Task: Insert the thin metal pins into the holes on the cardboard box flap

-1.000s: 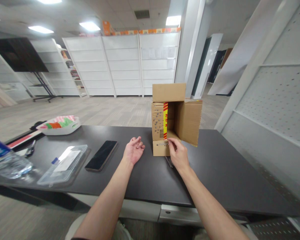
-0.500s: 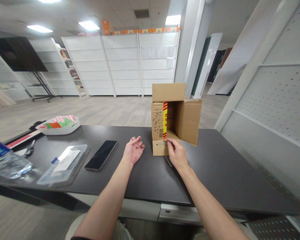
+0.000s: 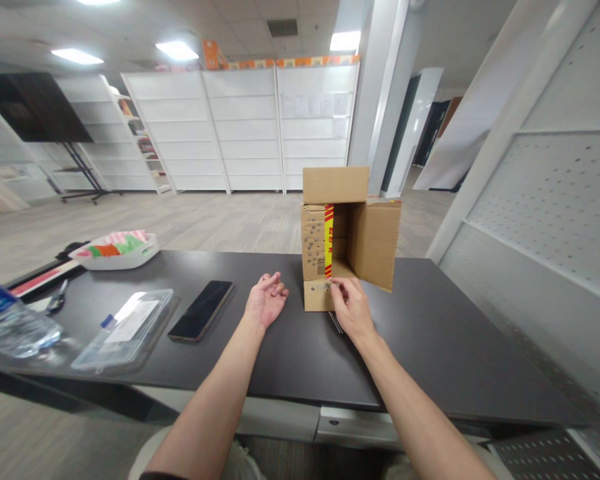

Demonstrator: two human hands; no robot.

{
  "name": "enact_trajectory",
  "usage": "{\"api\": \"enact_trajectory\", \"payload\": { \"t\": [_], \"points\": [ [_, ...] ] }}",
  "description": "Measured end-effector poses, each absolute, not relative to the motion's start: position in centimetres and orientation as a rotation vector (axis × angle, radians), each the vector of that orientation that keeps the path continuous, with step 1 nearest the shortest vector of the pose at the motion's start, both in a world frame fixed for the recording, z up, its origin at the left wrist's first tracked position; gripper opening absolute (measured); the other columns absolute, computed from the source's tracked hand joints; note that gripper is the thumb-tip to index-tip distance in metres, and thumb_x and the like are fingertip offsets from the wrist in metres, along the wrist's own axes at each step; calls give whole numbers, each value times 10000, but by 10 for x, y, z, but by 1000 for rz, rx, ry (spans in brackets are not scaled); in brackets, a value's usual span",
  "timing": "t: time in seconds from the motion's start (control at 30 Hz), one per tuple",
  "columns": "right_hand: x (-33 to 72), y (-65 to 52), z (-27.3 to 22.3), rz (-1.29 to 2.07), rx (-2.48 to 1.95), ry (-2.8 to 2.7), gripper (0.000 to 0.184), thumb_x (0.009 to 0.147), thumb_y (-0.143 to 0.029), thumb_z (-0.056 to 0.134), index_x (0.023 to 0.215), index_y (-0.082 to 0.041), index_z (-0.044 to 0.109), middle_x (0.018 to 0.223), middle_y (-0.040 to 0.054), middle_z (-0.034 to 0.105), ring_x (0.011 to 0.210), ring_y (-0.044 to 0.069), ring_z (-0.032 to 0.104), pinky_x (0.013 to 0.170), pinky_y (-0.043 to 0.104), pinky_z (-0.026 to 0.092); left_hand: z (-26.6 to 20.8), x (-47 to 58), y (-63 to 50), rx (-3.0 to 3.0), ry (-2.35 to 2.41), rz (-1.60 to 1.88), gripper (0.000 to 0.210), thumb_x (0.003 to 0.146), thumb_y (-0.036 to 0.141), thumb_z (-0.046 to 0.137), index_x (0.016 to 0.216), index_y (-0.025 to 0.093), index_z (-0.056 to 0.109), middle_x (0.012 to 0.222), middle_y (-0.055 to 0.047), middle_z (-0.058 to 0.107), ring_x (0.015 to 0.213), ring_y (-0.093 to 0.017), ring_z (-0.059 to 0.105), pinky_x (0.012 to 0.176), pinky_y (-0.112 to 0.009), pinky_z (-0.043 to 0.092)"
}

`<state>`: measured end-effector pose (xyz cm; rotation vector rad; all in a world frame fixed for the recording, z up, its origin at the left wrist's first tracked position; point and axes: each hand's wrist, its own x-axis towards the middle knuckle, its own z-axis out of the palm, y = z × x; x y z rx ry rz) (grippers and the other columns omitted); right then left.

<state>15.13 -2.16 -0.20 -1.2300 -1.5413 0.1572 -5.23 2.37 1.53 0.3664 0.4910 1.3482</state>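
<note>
A cardboard box (image 3: 314, 243) stands on the dark table with its opening towards me. Its flaps hang up, right and down, and yellow and red tape (image 3: 329, 240) runs along the left edge of the opening. Small grey round pieces dot its left panel and lower flap (image 3: 316, 301). My right hand (image 3: 353, 307) is at that lower flap, thumb and fingers pinched together; what they hold is too small to tell. My left hand (image 3: 267, 300) rests palm up left of the box, fingers loosely curled and apart, the palm bare. Thin dark sticks (image 3: 335, 323) lie under my right hand.
Left of my hands lie a phone (image 3: 201, 311) and a clear flat plastic case (image 3: 123, 333). Farther left are a water bottle (image 3: 15, 323), a white tray (image 3: 123, 262) with colourful cloth-like items, and scissors-like tools (image 3: 57, 298). A white perforated panel (image 3: 555, 193) stands at the right.
My right hand stays at the lower flap with hardly any movement. The whole view has shifted very slightly; box and left hand keep their places.
</note>
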Motion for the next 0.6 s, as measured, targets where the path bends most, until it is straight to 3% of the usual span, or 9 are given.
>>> {"api": "enact_trajectory", "payload": {
  "t": [0.6],
  "points": [
    [154, -19, -7, 121, -1234, -1547, 267, 924, -273, 436, 1020, -184, 669, 939, 91, 658, 892, 226, 588, 816, 376, 464, 12, -54, 26, 352, 478, 1343, 255, 689, 40, 654, 662, 174, 438, 724, 41, 629, 433, -53, 327, 537, -254, 346]
  ]
}}
